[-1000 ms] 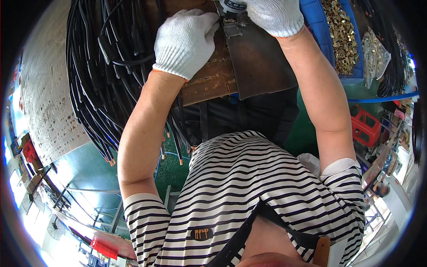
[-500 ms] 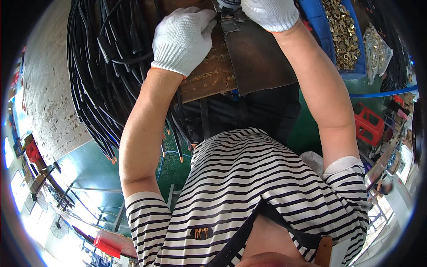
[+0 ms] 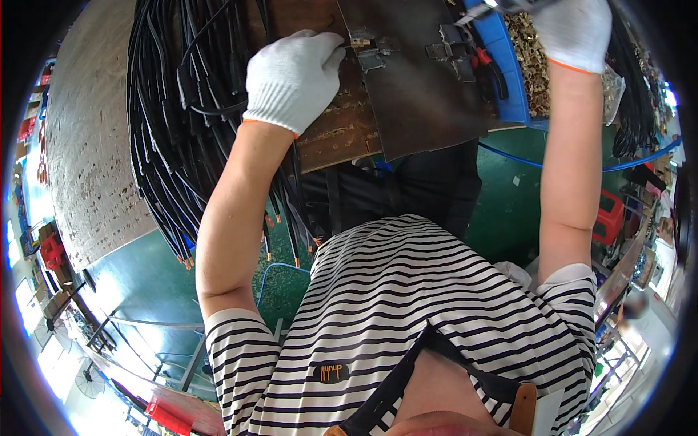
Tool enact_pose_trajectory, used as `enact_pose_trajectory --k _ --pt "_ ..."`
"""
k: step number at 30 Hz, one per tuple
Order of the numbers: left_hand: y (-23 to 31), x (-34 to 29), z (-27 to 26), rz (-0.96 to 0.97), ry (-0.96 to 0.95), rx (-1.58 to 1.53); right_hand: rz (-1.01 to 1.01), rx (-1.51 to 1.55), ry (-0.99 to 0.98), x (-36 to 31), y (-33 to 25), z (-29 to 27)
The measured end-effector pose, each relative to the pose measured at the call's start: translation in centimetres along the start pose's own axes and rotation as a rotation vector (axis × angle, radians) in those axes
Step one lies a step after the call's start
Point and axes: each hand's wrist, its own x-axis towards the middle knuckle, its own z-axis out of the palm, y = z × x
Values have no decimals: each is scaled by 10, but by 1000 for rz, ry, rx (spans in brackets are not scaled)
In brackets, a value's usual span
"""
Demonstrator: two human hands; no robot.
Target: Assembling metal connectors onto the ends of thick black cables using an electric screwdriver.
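Note:
Both hands wear white knit gloves. My left hand (image 3: 294, 80) rests on the worn wooden bench top (image 3: 334, 142), its fingertips pinched on a small thin piece held against a little metal fixture (image 3: 363, 45). The fixture sits at the edge of a dark metal plate (image 3: 414, 87). My right hand (image 3: 574, 29) is up at the top right, over a blue tray (image 3: 509, 87) of brass terminals (image 3: 531, 58). It grips a slim metal tool (image 3: 494, 7) that points left and is cut off by the picture's edge.
A thick bundle of black cables (image 3: 182, 131) with orange-tipped ends hangs over the bench at my left. A blue hose (image 3: 552, 163) runs over the green floor. A red stool (image 3: 609, 214) stands at the right. A grey tabletop (image 3: 87, 145) lies at far left.
My right hand has moved from the fixture to the right, over the blue tray. My left hand stays at the fixture. The view has shifted, showing more of the plate.

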Motion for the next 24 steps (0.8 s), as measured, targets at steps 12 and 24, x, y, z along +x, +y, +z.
enact_pose_trajectory --k 12,24 --pt "41 -27 -60 87 131 -177 314 -987 253 11 51 -183" --pt "56 -26 -65 49 85 -197 89 -728 -197 -77 36 -35"
